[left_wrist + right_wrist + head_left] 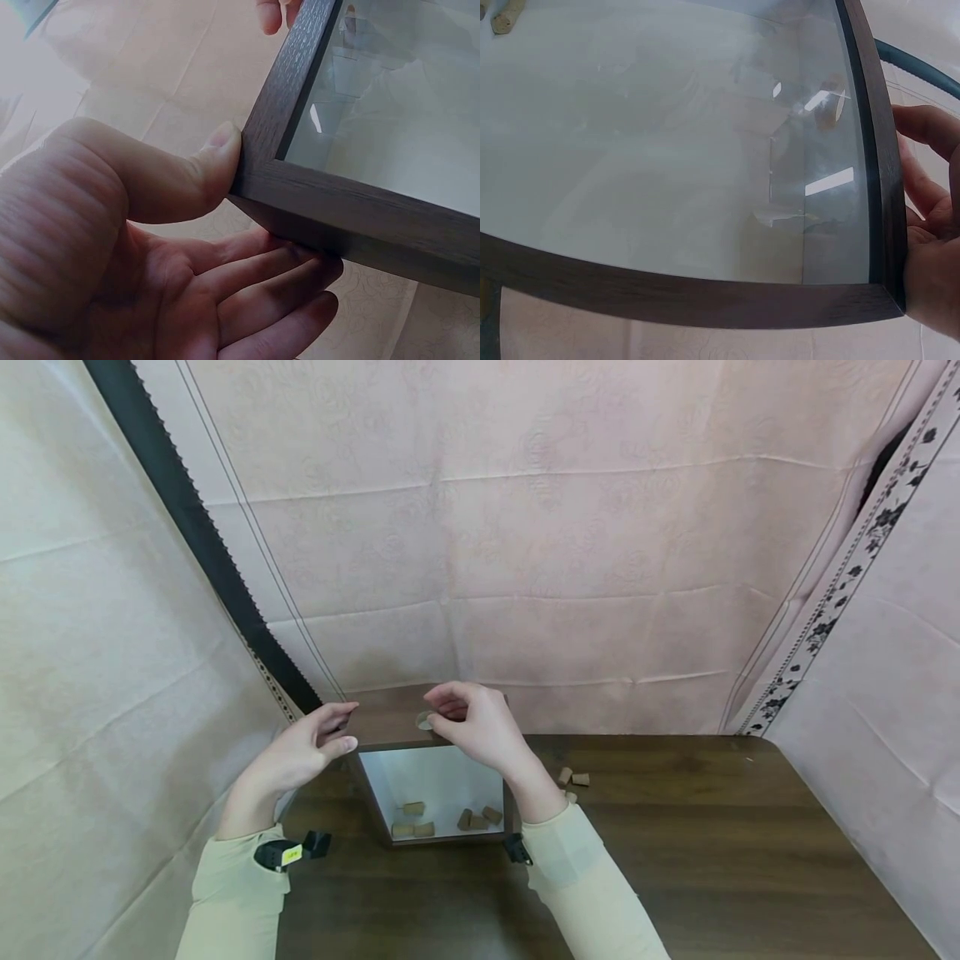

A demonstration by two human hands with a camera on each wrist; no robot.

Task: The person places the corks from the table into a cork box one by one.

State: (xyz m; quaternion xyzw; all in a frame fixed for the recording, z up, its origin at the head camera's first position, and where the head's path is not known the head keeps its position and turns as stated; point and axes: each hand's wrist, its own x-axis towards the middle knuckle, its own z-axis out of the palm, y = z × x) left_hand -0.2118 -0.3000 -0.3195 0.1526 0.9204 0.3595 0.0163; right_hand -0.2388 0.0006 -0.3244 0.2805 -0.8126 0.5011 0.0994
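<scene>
A dark-framed, glass-fronted box [377, 806] stands on the table with several corks [477, 822] at the bottom behind the glass. My left hand [296, 756] holds its upper left corner. In the left wrist view the thumb [221, 154] presses one edge and the fingers [277, 292] lie along the adjoining side. Over the top, my right hand [480, 722] has bent fingers and a gap before the thumb, beside a pale round spot [424, 721], perhaps a hole. No object shows in it. The right wrist view has this hand [934, 217] against the frame [889, 180].
A few loose corks [581, 780] lie on the brown wooden table [712, 827] to the right of the box, partly behind my right forearm. Pale cloth [570, 543] hangs behind the table and along both sides.
</scene>
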